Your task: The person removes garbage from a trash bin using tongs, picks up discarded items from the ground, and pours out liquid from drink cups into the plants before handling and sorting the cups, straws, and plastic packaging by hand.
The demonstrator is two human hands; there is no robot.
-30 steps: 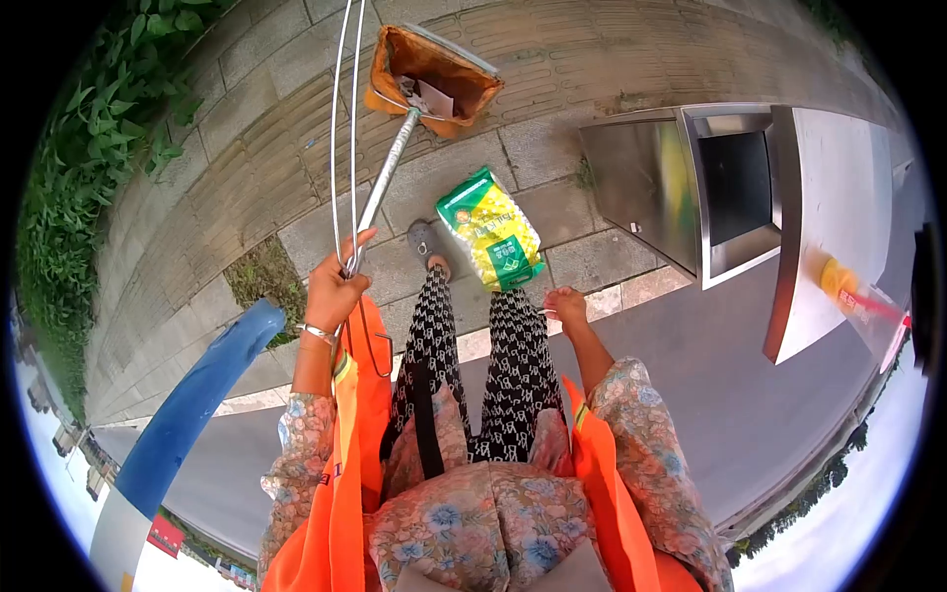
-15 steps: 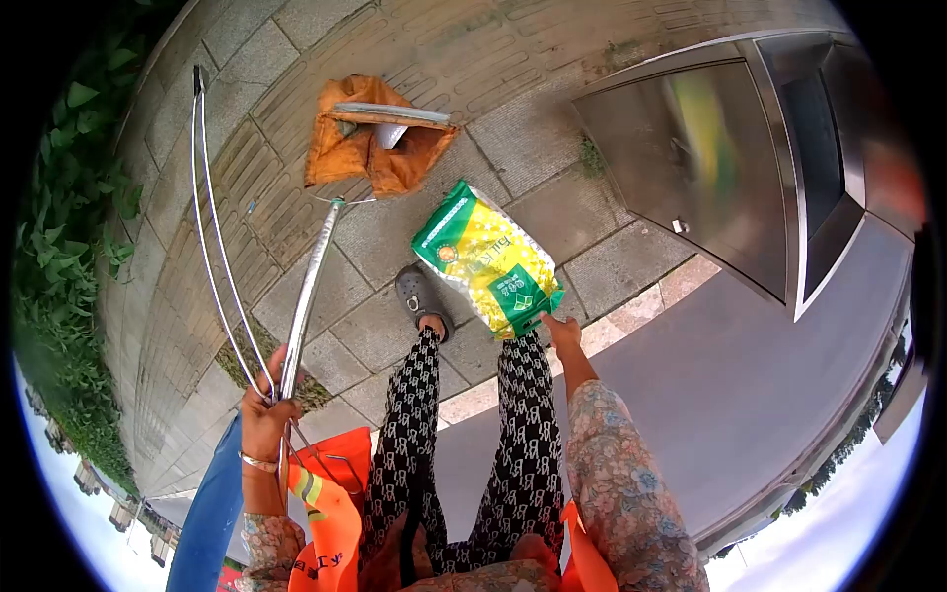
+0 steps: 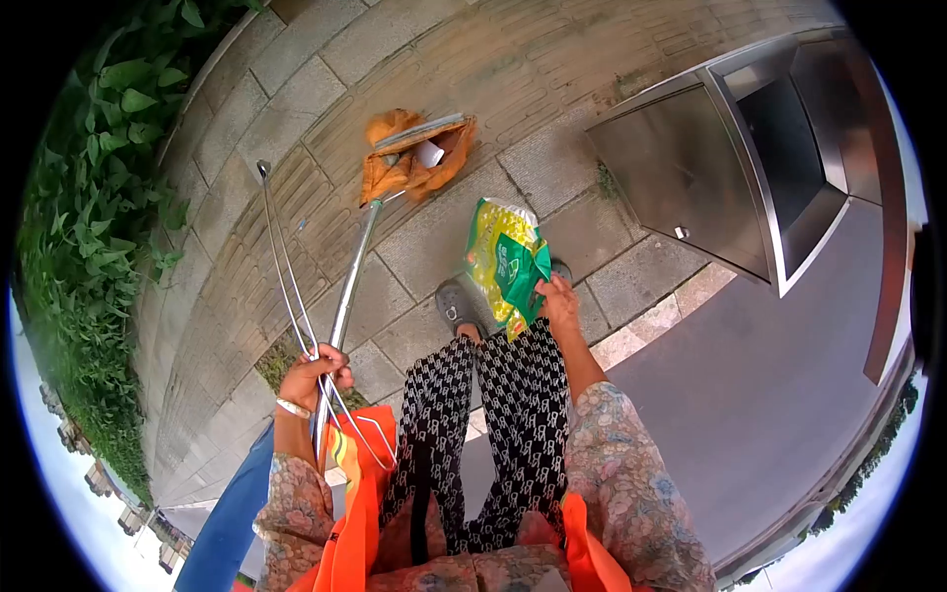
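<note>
Head view: standing with the steel bin (image 3: 695, 183) well right of the right hand's (image 3: 559, 304) fingers, the orange scoop (image 3: 380, 180) ahead of the left hand's (image 3: 318, 373). Curling left fingers round the tongs (image 3: 282, 276), hard to tell if round the scoop's pole (image 3: 351, 283) too. Pinching the plastic bag (image 3: 509, 262) by its near green edge, just beyond the right fingers; looks light, limp, perhaps slippery, so best gripped by a bunched edge.

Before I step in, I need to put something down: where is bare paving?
Bare paving lies between the orange scoop and the steel box, and another patch between the tongs and the hedge. It is crowded around the right hand, bag and grey shoe, and around the left hand, tongs and pole.
</note>
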